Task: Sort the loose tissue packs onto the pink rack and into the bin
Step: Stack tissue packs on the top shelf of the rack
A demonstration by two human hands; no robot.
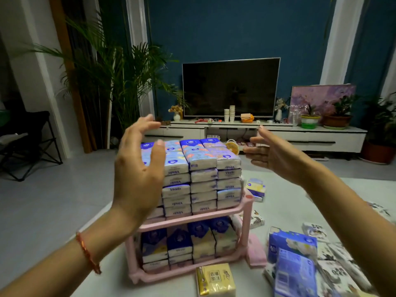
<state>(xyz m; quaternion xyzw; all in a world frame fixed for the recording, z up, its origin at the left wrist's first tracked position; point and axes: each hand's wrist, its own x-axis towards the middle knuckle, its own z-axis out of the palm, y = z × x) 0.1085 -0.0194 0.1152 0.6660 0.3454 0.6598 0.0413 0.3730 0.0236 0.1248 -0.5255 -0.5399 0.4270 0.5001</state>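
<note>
Between the two raised hands I see the pink rack [203,215] with both shelves loaded. The left hand [137,168] stands upright, palm turned inward, its fingers gently curved and slightly apart, gripping nothing. Its thumb lies across the near-left corner of the top stack of tissue packs [203,176], though I cannot tell whether it touches. A red bracelet [87,251] circles that wrist. The right hand [272,155] is held flat with its palm facing the stack and its fingers straight and close together, apart from the packs. Below the fingertips, the lower shelf holds a row of darker packs [201,241]. Under the right forearm, loose packs [334,273] lie scattered beside blue ones [291,247], and a yellow pack [215,279] sits just in front of the rack.
</note>
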